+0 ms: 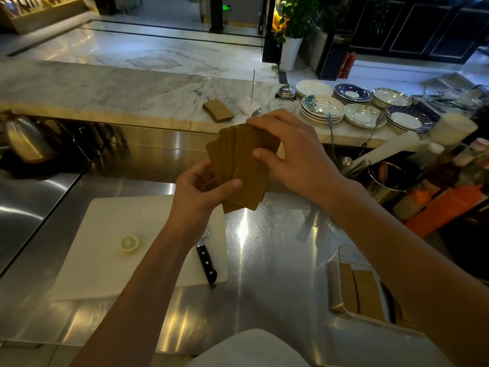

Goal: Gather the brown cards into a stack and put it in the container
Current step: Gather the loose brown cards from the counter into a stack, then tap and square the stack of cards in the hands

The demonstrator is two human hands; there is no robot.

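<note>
Several brown cards (242,165) are fanned out in the air above the steel counter. My left hand (198,192) grips the fan's lower end, thumb pressed on the front card. My right hand (288,149) holds the fan's upper right edge with fingers over the top and thumb on the face. A second small pile of brown cards (218,110) lies on the marble ledge behind. A clear plastic container (344,260) sits at the lower right on the counter, partly behind my right forearm, with brown cards (363,292) inside it.
A white cutting board (111,247) holds a lemon half (129,243) and a black-handled knife (207,263). Stacked plates (322,108), a receipt spike (252,88) and a bell (286,91) stand on the marble ledge. A metal utensil pot (383,181) and bottles crowd the right side.
</note>
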